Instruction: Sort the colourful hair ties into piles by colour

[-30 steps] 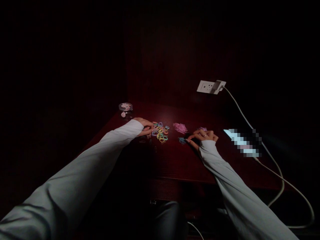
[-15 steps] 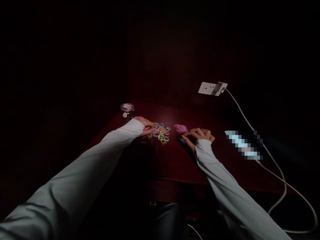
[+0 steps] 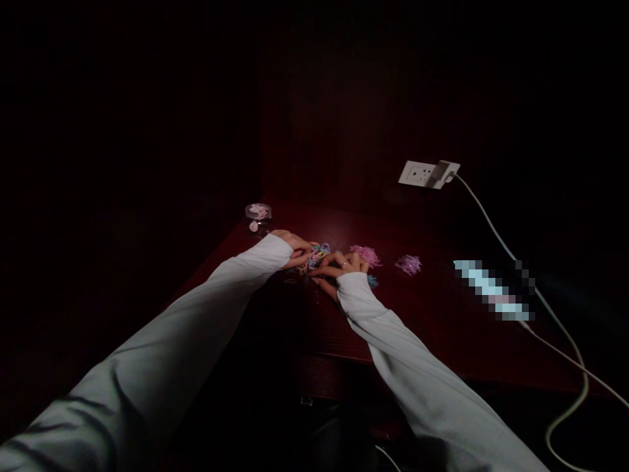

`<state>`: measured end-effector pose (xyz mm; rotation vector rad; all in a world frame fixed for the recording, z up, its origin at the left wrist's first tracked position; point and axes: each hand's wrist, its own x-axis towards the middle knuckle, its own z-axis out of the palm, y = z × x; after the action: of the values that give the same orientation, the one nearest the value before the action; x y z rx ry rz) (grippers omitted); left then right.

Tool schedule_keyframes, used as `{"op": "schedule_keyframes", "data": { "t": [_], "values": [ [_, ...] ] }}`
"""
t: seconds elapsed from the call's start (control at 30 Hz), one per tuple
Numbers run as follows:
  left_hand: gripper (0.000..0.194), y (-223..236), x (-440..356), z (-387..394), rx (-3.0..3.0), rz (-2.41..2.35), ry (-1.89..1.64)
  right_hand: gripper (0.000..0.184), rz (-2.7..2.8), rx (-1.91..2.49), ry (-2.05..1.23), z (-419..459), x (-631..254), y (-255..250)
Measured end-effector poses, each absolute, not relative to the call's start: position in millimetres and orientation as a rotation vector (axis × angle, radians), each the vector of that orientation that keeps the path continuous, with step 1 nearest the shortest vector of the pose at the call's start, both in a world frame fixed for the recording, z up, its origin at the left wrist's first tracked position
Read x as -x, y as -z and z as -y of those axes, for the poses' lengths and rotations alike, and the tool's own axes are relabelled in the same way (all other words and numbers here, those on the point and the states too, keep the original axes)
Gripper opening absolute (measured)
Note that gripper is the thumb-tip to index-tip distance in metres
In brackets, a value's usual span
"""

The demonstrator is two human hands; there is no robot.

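A loose pile of small coloured elastic hair ties (image 3: 322, 249) lies on the dark red table, partly covered by my hands. My left hand (image 3: 293, 247) is at the pile's left side, its fingers closed together; what they hold, if anything, is hidden. From the right, my right hand (image 3: 348, 267) reaches over the pile with thumb and fingers apart, and nothing shows between them. Beside and behind that hand is a bunch of pink ties (image 3: 367, 255). A blue bunch (image 3: 372, 281) peeks out by the right cuff, and a purple bunch (image 3: 409, 264) lies farther right.
A clear round container with pink and white bits (image 3: 258, 211) stands at the table's back left. On the right lies a blurred-out device (image 3: 491, 290) with a white cable (image 3: 557, 321). A charger (image 3: 445, 173) sits in the wall socket (image 3: 417, 174). The table's front edge (image 3: 344, 357) is dark.
My right hand has moved left from the blue bunch to the mixed pile, uncovering the purple bunch. My left hand stays at the pile. The view has shifted slightly.
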<state>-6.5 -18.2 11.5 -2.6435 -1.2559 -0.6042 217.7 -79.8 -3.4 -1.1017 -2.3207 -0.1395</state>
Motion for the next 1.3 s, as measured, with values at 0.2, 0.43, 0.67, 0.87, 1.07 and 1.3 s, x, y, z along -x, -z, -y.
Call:
{"op": "schedule_keyframes", "data": {
  "t": [0.2, 0.43, 0.67, 0.87, 1.07, 1.3],
  "values": [
    [0.026, -17, 8, 24, 2.716, 1.187, 0.618, 0.017, 2.353, 1.098, 0.139, 76, -215, 5],
    [0.027, -24, 6, 32, 2.743, 1.199, 0.574, 0.016, 2.351, 1.153, 0.182, 75, -214, 5],
    [0.03, -24, 9, 32, 2.713, 1.231, 0.601, 0.021, 2.349, 1.234, 0.159, 64, -210, 15],
    [0.029, -20, 11, 28, 2.721, 1.252, 0.609, 0.026, 2.18, 1.233, 0.158, 72, -256, 4],
    [0.028, -16, 11, 22, 2.709, 1.256, 0.595, 0.037, 2.045, 1.389, 0.22, 74, -326, -1],
    [0.026, -14, 13, 22, 2.615, 1.321, 0.625, 0.036, 2.072, 1.453, 0.277, 75, -341, 3]
  ]
}}
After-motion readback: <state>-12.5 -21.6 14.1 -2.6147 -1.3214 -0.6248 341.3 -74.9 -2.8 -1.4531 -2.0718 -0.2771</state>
